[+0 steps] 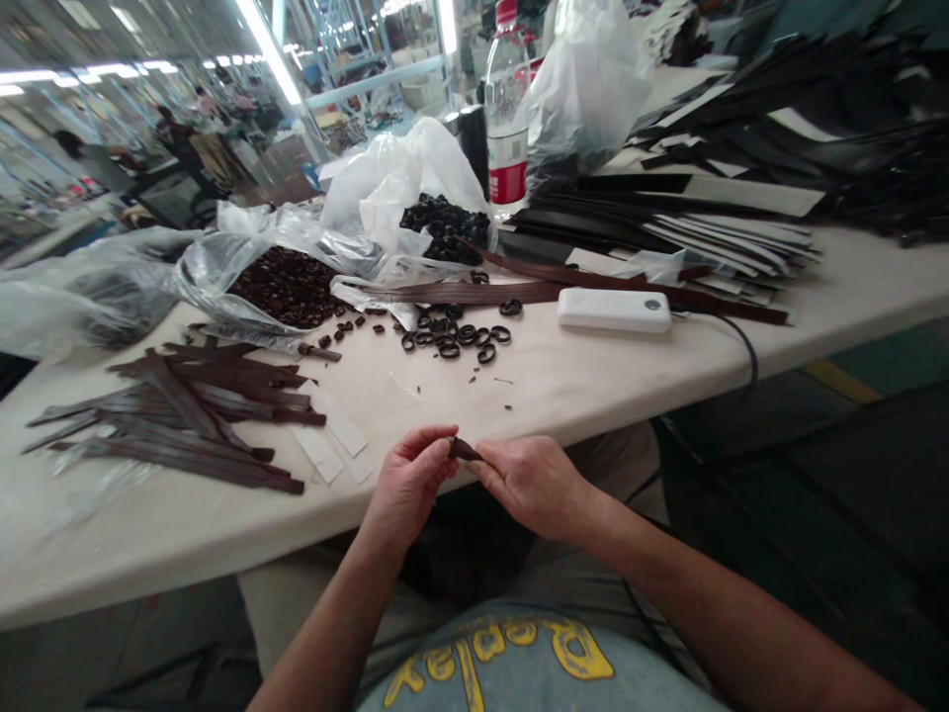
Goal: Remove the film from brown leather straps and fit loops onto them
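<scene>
Left grip [406, 479], right grip [537, 485] clamp brown strip [465, 450] at cream table [585, 381]; lit workshop [185, 124] beyond.

The left hand [407, 485] and right hand [538, 487] each hide an end of the small brown strip [466, 451]. The picture's left edge cuts off a plastic bag [66, 297], its right edge the black strips [852, 119]. Background people [100, 163] are blurred, and dark crumbs [508, 407] are too tiny to identify.
</scene>
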`<state>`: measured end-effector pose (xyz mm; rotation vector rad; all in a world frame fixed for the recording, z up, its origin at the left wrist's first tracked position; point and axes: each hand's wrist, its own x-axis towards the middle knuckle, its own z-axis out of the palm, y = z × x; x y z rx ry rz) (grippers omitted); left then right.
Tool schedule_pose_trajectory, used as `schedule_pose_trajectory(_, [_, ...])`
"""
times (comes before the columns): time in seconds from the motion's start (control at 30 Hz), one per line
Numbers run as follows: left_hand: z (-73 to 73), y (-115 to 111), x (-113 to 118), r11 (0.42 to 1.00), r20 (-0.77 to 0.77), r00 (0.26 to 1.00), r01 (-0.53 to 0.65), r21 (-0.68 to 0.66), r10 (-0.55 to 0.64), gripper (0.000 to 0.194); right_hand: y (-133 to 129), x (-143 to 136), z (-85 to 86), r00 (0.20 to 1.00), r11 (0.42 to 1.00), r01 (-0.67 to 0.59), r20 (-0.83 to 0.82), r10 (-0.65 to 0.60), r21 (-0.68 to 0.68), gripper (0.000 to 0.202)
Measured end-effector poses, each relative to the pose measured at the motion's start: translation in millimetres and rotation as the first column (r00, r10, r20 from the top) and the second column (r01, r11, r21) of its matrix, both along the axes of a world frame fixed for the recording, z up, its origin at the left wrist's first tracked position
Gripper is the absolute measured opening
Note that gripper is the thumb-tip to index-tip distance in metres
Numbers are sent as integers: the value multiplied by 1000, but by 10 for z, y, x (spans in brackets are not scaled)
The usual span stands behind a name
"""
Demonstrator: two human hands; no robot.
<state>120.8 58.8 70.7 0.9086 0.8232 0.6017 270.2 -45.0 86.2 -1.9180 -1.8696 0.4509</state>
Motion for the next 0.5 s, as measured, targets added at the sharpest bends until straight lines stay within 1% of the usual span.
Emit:
schedule_pose_trajectory(0.1, [-2,3,-69,997,-28,999,46,69,-44,30,-42,-18,-16,999,999,-35,6,34,10,33])
schedule_pose_trajectory(0.2, [38,22,-149,975,-115,983,161,152,-145,25,-107,-45,-41,997,997,-75,33,74,13,34])
schedule_pose_trajectory(0.3, [63,23,-208,946,-166,951,285,152,-260,23,-173,-91,-82,994,994,-106,19,106,2,36])
schedule_pose_trajectory(0.4, [19,-21,-240,918,-167,927,363,162,-337,24,-214,-142,-130,987,991,-136,-83,136,2,38])
schedule_pose_trajectory(0.5, [-74,-89,-267,907,-144,926,372,198,-349,29,-214,-182,-148,960,991,-134,-252,124,-24,42])
